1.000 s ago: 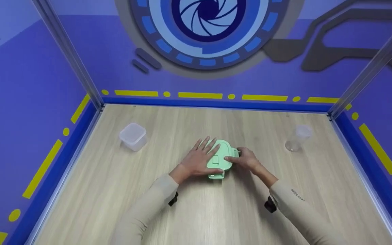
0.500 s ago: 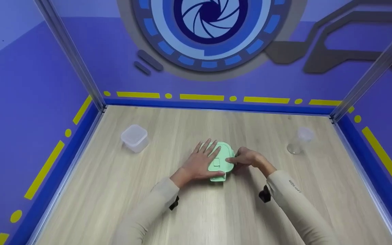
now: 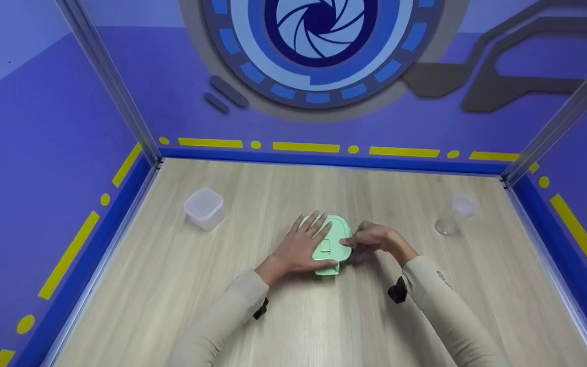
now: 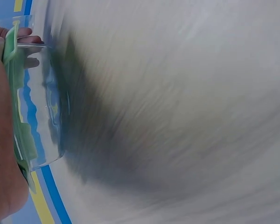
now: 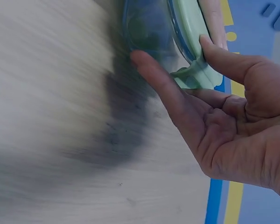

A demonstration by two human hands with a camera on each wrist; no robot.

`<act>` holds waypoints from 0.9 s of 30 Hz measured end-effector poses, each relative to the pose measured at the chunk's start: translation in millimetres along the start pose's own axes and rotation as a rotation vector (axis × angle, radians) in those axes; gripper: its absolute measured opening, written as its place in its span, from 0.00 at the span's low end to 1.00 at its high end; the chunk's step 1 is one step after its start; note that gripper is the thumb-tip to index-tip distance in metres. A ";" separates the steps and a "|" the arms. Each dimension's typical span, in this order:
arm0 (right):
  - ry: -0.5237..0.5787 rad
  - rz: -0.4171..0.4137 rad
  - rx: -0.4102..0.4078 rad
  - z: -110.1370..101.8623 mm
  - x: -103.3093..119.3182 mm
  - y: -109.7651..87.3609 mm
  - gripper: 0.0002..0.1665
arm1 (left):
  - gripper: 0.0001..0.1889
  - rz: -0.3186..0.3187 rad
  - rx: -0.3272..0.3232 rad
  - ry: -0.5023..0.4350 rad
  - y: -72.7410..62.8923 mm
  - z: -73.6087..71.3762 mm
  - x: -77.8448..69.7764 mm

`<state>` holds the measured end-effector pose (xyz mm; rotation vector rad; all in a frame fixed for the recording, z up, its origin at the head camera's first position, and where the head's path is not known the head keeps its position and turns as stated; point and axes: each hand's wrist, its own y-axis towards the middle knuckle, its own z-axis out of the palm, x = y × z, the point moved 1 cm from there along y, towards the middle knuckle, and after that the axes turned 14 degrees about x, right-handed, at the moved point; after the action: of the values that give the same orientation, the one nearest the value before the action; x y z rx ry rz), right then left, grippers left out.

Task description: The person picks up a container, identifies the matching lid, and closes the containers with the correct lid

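A clear food container [image 4: 56, 116] with a mint-green snap-on lid [image 3: 339, 227] sits mid-table. My left hand [image 3: 304, 248] lies flat across the lid's left part, fingers spread and straight, thumb along the near edge. A green latch [image 3: 327, 271] sticks out there at the near side. At the lid's right edge my right hand [image 3: 372, 238] pinches, thumb on top and fingers below. The right wrist view shows a side latch [image 5: 196, 77] against the container wall between the thumb and fingers of that hand [image 5: 233, 126]. The left palm hides much of the lid.
A translucent white square container [image 3: 205, 208] with a lid stands at the back left. On the right is a clear jar-like vessel [image 3: 454, 214] with a whitish top. Blue-purple walls [image 3: 252, 122] enclose the wooden table [image 3: 293, 326] at the back and sides.
The green right-hand latch stuck outward a second ago; now it is folded down behind my right fingers. My right wrist has risen and turned inward. The left hand stays on the lid.
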<state>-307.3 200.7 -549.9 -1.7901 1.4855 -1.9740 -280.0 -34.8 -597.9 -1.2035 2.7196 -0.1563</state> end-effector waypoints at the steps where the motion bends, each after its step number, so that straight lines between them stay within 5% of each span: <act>1: 0.015 -0.006 0.005 0.9 -1.1 0.4 0.21 | 0.55 0.003 0.001 -0.003 -0.2 1.0 0.3; 12: 0.073 -0.056 0.038 10.0 -1.8 5.7 0.20 | 0.55 0.015 -0.037 -0.008 -6.3 4.9 5.5; 19: 0.074 -0.062 -0.012 10.2 -0.9 -1.6 0.18 | 0.54 0.043 -0.061 -0.006 0.0 0.3 5.4; 27: 0.156 -0.121 0.104 5.9 -11.4 3.9 0.18 | 0.54 0.057 -0.064 -0.001 4.8 2.5 5.1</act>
<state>-301.1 202.4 -561.6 -1.7588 1.3148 -2.2510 -286.4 -35.5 -601.7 -1.1404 2.7746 -0.0622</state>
